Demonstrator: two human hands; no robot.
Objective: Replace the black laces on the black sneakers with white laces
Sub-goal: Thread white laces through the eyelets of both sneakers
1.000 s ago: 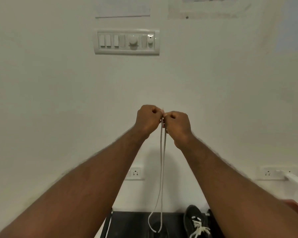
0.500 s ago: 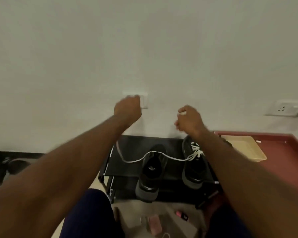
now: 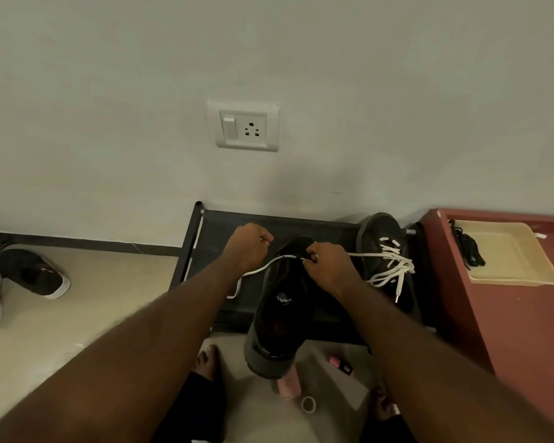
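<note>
**White lace being worked into the unlaced sneaker**

Nearest, a black sneaker is lying on the black rack, its near end overhanging the edge. Over its far end the right hand is pinching the white lace. The left hand, just apart, is curling round the lace's other stretch. Farther right, a second sneaker is wearing white laces, and black laces are lying in a beige tray.

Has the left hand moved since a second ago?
Yes. It has dropped: earlier above the wall socket, the left hand is now below it, over the black rack.
</note>
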